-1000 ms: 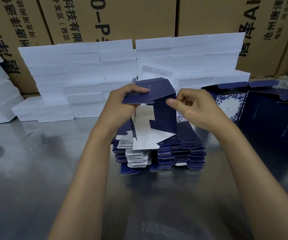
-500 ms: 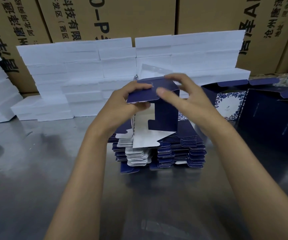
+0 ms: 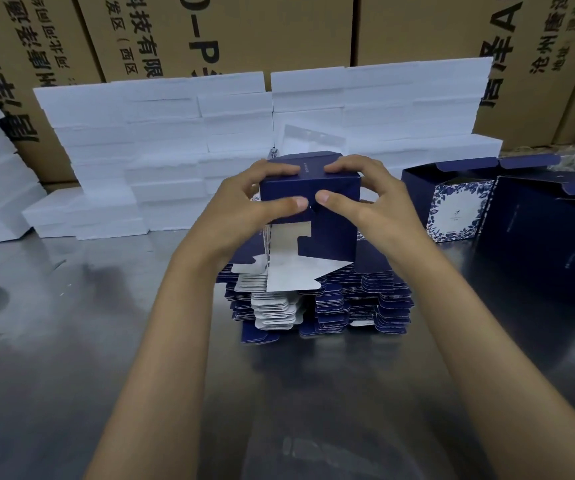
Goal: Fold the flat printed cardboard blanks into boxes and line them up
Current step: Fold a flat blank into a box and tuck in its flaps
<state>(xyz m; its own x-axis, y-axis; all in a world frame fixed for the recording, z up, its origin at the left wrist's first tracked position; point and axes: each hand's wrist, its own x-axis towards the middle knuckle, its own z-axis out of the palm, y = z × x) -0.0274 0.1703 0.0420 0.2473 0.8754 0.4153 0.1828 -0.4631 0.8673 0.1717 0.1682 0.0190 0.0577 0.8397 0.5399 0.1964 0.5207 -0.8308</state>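
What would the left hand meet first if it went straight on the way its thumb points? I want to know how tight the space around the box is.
The left hand thumb points rightward across the half-folded box; almost at once it would meet the right hand thumb, tip nearly touching tip on the box's near face.

Packing or warehouse workspace, probably in a factory. Steel-topped desk (image 3: 54, 358), scuffed and reflective. Large brown shipping cartons (image 3: 244, 32) with printed Chinese text stand as a wall behind it. White foam slabs (image 3: 161, 140) stacked in rows against the cartons, more at far left. Thick stack of flat navy blanks (image 3: 358, 306) on the desk; folded navy boxes (image 3: 459, 206) with floral print at right.
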